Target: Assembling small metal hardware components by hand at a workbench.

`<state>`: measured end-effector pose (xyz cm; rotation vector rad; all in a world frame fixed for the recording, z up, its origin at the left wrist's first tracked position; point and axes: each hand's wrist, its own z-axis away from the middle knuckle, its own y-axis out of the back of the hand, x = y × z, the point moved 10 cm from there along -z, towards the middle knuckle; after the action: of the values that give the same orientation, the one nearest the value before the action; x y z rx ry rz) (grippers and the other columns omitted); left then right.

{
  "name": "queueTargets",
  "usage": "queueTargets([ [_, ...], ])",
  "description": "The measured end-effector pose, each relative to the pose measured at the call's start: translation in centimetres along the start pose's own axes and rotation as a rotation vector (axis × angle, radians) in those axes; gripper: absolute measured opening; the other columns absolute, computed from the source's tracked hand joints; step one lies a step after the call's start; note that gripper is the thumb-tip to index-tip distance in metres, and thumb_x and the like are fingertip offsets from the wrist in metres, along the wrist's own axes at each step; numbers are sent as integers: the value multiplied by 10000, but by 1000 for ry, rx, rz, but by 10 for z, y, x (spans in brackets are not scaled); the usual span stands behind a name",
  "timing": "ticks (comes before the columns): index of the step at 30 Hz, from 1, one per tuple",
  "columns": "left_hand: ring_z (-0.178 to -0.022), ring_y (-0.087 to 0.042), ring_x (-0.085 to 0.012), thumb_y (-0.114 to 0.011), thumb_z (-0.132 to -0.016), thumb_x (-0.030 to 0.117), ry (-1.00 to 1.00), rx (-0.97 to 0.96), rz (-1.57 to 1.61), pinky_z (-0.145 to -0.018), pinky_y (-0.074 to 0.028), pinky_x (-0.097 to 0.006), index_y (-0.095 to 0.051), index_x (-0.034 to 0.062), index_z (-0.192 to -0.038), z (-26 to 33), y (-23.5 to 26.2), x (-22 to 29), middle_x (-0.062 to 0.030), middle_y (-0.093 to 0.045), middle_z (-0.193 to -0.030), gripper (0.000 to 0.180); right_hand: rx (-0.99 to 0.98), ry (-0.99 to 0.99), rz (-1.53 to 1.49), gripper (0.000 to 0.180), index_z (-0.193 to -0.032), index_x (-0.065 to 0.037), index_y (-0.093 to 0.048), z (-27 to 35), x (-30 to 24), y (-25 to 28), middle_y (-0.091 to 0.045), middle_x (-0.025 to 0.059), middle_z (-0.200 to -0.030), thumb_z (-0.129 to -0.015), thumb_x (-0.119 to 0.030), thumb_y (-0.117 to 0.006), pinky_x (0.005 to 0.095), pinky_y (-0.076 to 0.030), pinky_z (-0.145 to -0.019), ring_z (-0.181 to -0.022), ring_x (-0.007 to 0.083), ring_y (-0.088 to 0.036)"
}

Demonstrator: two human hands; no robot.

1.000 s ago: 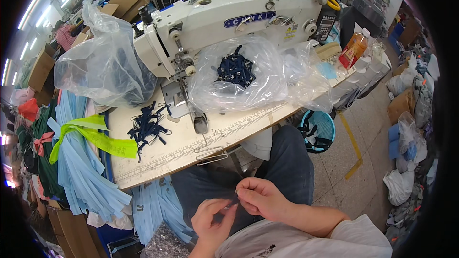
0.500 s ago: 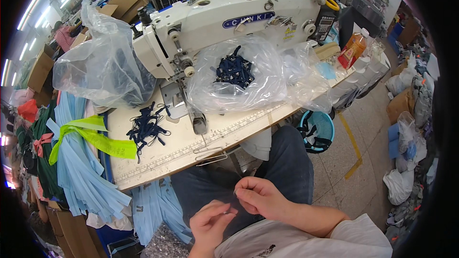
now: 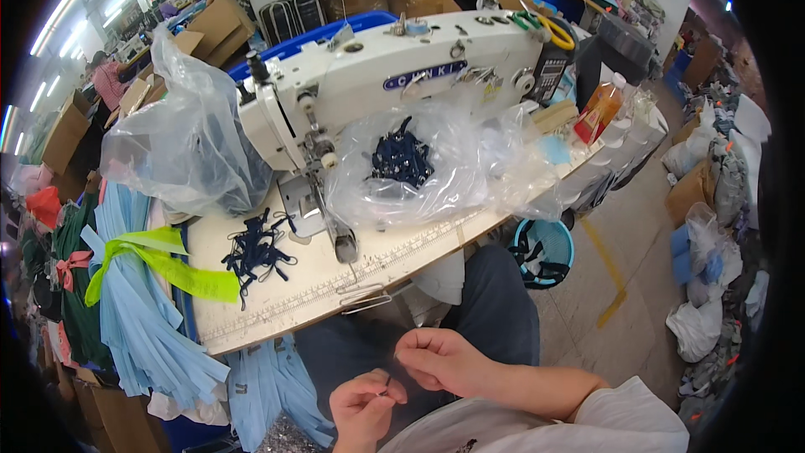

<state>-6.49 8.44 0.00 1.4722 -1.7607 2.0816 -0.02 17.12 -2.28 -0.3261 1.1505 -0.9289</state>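
Observation:
Over my lap, my left hand pinches a small dark, narrow piece between thumb and fingers; its kind is too small to tell. Just right of it and a little higher, my right hand has thumb and forefinger pressed together. Whatever those fingertips hold, if anything, is hidden. The hands are close but apart. In front of me a white sewing machine stands on its table. A clear plastic bag holds a heap of navy cord loops with small metal parts. More navy loops lie loose at the table's left.
Light blue fabric strips, tied with a lime green band, hang left of the table. A second plastic bag stands behind them. Toward the right are an orange bottle, yellow-handled scissors and a blue basket below.
My view has tilted up slightly, so the table sits lower in the picture. My left hand has turned a little, and the dark piece in it shows more plainly.

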Motion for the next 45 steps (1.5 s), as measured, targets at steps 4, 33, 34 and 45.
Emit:
queueTargets([
  [4, -663, -497, -114, -572, -916, 32, -41, -49, -10, -602, -418, -256, -608, 4, -975, -9, -22, 11, -35, -560, -820, 75, -16, 7, 17, 132, -978, -52, -572, -1, -7, -12, -454, -42, -612, -964, -181, -546, 199, -251, -411, -477, 23, -349],
  [33, -692, -523, -204, -702, -782, 61, -218, 362, -1756, -642, -431, -303, -622, -1, -832, -116, 95, 167, -83, -565, -829, 113, 91, -217, -21, 185, -1012, -26, -539, 14, 44, 36, -590, 87, -868, -999, -199, -474, 187, -282, -426, -534, 66, -396],
  [34, -657, -513, -156, -705, -784, 49, -198, 398, -1671, -613, -419, -270, -617, 3, -811, -116, 98, 168, -63, -566, -810, 103, 59, -228, -53, 184, -1013, -19, -550, 14, 50, 35, -589, 76, -867, -996, -188, -480, 183, -282, -431, -540, 56, -397],
  [45, -636, -504, -79, -577, -909, 48, -301, 415, -1113, -543, -355, -189, -602, -43, -1051, -93, 82, 190, -48, -587, -735, 171, -16, -175, -197, 251, -1155, 16, -576, 0, 47, 5, -585, 46, -891, -975, -150, -525, 171, -273, -448, -560, 28, -386],
])
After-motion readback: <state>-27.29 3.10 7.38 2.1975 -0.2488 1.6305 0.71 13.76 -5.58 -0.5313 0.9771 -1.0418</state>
